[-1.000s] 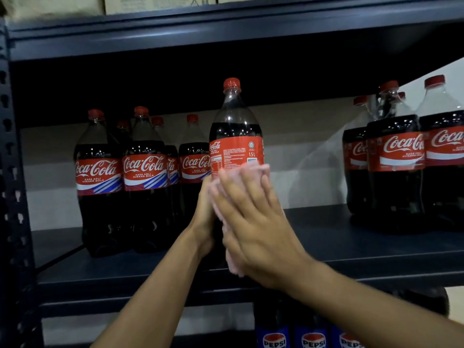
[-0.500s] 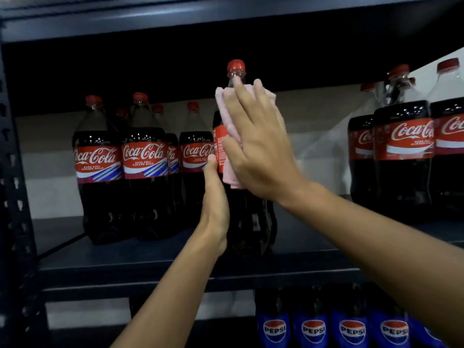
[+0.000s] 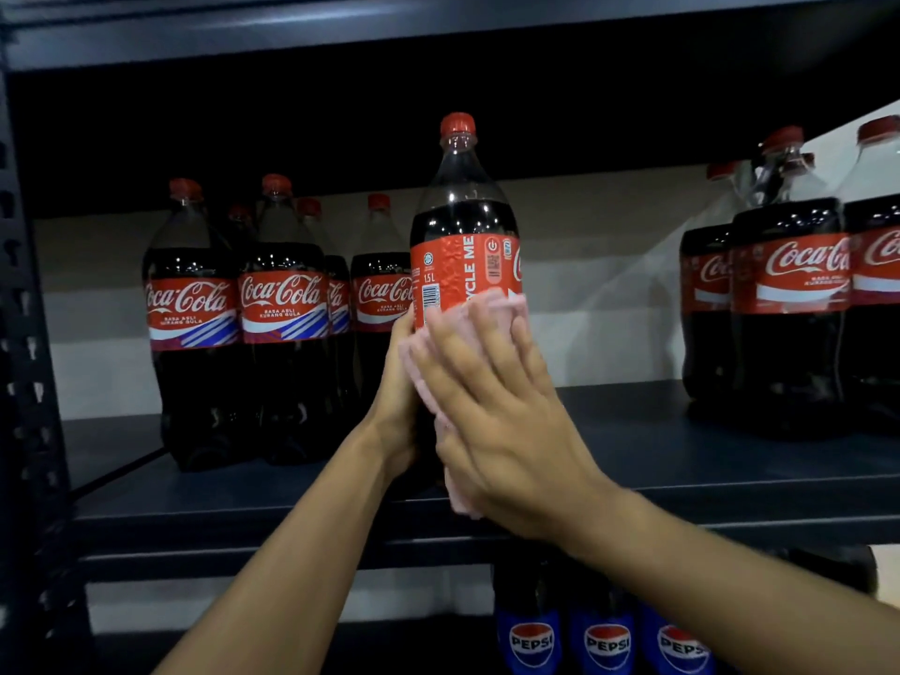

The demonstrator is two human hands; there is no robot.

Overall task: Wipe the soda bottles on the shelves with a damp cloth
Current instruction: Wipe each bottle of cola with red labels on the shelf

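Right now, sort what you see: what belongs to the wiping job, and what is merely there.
In the job:
centre Coca-Cola bottle
pink cloth
left hand
right hand
other Coca-Cola bottles, to be wiped

Merely there:
Pepsi bottles, lower shelf
shelf frame

Lower half of the held bottle (image 3: 465,246) hidden behind hands and cloth (image 3: 450,421), Pepsi bottles (image 3: 606,640) cut off below, perhaps three

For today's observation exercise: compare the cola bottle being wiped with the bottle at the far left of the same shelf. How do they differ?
The wiped bottle is gripped by the left hand while the right hand presses a pink cloth on it; the far-left bottle stands untouched. The wiped bottle's label shows its barcode side; the far-left bottle's shows the logo, with blue stripes. The wiped bottle is nearer the shelf's front edge. Both have red caps and dark cola.
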